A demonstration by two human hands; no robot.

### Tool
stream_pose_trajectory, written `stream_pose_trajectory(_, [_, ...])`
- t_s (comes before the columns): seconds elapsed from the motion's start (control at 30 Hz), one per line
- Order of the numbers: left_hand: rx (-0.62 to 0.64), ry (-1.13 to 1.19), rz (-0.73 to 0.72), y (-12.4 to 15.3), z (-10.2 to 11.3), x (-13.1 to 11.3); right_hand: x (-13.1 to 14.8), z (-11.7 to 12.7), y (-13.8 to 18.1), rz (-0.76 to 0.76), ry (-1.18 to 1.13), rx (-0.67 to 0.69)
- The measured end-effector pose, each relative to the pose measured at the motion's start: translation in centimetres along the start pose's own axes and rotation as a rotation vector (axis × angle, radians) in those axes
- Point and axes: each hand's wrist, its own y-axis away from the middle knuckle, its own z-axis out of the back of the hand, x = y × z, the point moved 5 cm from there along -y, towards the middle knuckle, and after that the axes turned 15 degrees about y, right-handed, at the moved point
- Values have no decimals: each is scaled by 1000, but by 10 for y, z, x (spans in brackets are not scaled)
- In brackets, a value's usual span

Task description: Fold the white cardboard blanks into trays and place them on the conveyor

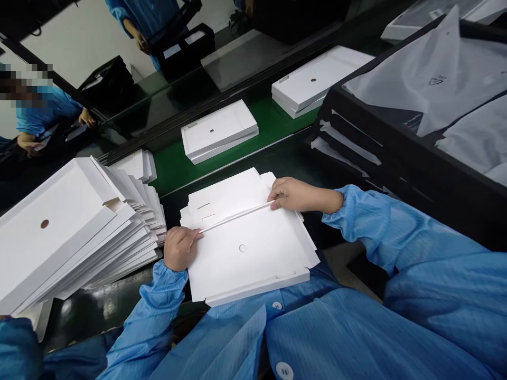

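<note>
A white cardboard box blank (253, 237) lies partly folded in front of my body, with a round hole in its near panel and two slits in the far panel. A raised crease runs across its middle. My left hand (181, 247) pinches the left end of that crease, fingers curled. At the crease's right end, my right hand (291, 194) grips the cardboard between thumb and fingers. To the left leans a tall stack of white box blanks (79, 211), the top one folded up with a round hole.
White folded boxes (219, 129) sit in pairs on the green conveyor belt (170, 169) beyond my hands. Black trays with translucent sheets (428, 89) are stacked at the right. Across the line, people in blue handle black trays (186, 47).
</note>
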Motion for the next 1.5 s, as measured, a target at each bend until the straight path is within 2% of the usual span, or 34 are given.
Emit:
stream_pose_trajectory(0.2, [0,-19,15,0,-1,2,9,0,5,-18,17,-120])
stream_pose_trajectory(0.4, [12,-8,-11,0,-1,2,18,0,17,53,52,-300])
stream_pose_trajectory(0.6, [23,-27,23,2,-2,2,18,-5,21,125,40,-383])
stream_pose_trajectory(0.77, [-1,-2,-20,3,-3,1,14,-6,21,160,12,-371])
stream_pose_trajectory(0.97, [-4,25,-51,4,-4,-2,9,-5,23,100,59,-175])
stream_pose_trajectory(1.1, [25,34,-4,4,-5,-1,18,-4,21,102,82,-122])
stream_pose_trajectory(1.27, [44,48,-23,3,-3,-2,31,-5,12,143,54,-147])
stream_pose_trajectory(1.5, [186,56,48,-8,-9,-19,35,-9,15,187,86,-319])
